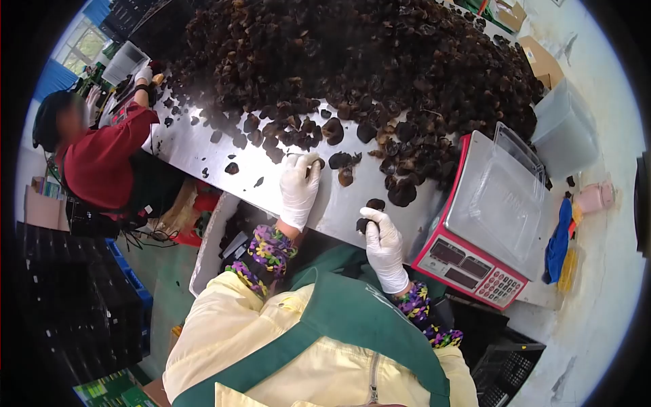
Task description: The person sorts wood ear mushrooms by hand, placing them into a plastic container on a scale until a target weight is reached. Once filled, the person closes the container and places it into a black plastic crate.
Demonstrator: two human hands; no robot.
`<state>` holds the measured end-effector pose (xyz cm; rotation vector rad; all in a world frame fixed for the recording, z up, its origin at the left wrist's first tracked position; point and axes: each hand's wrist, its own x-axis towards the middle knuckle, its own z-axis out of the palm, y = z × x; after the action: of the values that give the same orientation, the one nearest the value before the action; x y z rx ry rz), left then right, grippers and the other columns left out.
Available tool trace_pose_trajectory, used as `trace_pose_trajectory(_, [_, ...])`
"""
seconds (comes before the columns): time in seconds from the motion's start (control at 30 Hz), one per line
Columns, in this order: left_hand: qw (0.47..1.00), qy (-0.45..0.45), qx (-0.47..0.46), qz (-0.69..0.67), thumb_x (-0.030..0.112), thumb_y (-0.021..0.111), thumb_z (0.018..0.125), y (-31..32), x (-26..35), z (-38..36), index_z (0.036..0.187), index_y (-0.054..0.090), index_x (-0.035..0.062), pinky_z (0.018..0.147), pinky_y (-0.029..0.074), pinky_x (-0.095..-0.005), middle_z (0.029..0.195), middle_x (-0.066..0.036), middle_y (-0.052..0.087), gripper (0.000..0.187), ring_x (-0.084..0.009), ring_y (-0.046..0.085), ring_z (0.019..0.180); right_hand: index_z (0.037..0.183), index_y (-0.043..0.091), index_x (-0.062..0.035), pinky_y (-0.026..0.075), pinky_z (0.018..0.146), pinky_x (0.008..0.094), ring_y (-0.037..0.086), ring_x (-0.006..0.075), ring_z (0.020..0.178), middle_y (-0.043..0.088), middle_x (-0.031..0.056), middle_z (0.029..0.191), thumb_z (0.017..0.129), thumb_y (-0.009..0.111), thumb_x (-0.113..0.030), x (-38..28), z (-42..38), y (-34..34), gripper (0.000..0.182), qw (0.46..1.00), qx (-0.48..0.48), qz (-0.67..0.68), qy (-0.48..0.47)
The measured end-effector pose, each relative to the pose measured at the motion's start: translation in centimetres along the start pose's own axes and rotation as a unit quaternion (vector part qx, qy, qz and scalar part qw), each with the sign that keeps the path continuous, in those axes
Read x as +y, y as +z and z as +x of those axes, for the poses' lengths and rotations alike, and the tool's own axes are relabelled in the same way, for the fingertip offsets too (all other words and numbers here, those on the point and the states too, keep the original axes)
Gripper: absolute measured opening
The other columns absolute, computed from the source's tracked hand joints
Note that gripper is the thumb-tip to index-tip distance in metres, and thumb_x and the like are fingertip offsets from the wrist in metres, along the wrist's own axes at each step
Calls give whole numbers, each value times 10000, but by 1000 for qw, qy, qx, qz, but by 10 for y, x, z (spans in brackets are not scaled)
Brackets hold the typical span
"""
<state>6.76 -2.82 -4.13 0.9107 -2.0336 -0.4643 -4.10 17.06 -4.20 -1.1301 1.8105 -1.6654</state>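
Observation:
My left hand, in a white glove, is over the front part of the metal table. Its fingers are closed on a brown piece of wood ear mushroom. At the table's front edge my right hand, also gloved, pinches a dark piece of wood ear mushroom. Just beyond its fingertips lies another dark piece. A small cluster of wood ears rests between and beyond the two hands. Behind them rises a large heap of dark wood ears.
A red-rimmed digital scale with a clear plastic tray stands to my right. Beyond it is a translucent bin. At the left, a co-worker in a red top works at the same table. Black crates are stacked lower left.

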Motion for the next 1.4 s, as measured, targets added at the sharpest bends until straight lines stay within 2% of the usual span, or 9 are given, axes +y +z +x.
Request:
trace_pose_trajectory(0.13, [992,53,-110,-24,93,684,852,13,5,17,1382,532,87,831,515,-454,1135,-205,600,551,-393,628,940,1166,663,-44,564,786,331,724,232,897,732,119,1030,982,545,-5,3,-3,3,222,1000,24,-14,11])
trace_pose_trajectory(0.37, [984,58,-167,-35,101,686,857,4,2,14,1152,658,81,790,522,-432,971,-152,653,296,-359,640,919,1176,663,-44,551,732,286,694,150,800,719,87,980,987,545,-1,-3,-4,2,228,999,31,-14,32])
trace_pose_trajectory(0.5, [977,-53,-107,-176,30,694,889,-21,-6,9,1105,654,65,736,530,-296,1016,-72,676,223,-169,656,819,1177,660,-41,550,725,280,686,141,801,712,83,983,984,549,4,-6,-6,-2,227,997,19,-12,71])
trace_pose_trajectory(0.7, [771,-310,-93,-548,-46,505,957,-38,-2,10,1191,517,78,691,517,-223,1205,-114,650,266,-99,618,809,1118,662,-42,543,714,359,671,268,784,688,122,957,912,629,14,-42,20,-18,217,952,73,-284,-91])
trace_pose_trajectory(0.9, [700,-363,-83,-609,155,502,1004,-35,29,15,1179,537,111,668,483,-260,1156,-75,625,184,-119,581,982,1109,672,-81,523,757,432,647,324,858,631,115,953,865,645,-13,-40,36,-28,255,920,51,-382,-76])
trace_pose_trajectory(1.0, [779,-338,-127,-514,175,665,974,-19,10,8,976,610,80,639,440,-240,871,9,589,109,-93,535,743,1131,677,-97,527,762,429,646,320,868,630,111,992,857,664,-38,-37,38,-33,280,911,35,-404,-76])
trace_pose_trajectory(1.1, [968,-125,-101,-191,117,751,897,-1,21,1,1052,631,54,647,451,-245,793,27,564,206,-85,518,701,1183,667,-124,537,773,424,648,311,886,625,105,1049,850,684,-77,-39,40,-28,337,899,18,-428,-88])
trace_pose_trajectory(1.23, [977,41,-198,65,182,801,804,6,34,0,1155,678,128,702,527,-386,910,-106,627,376,-285,636,788,1218,636,-159,554,768,416,651,295,880,604,94,1054,857,687,-138,-24,40,-13,365,887,-25,-457,-57])
trace_pose_trajectory(1.4, [983,59,-169,36,138,774,794,9,34,-5,950,644,109,713,525,-413,954,-101,640,206,-322,647,848,1084,630,-132,553,702,392,646,278,788,566,75,932,827,710,-128,-27,37,-13,269,903,-21,-421,-81])
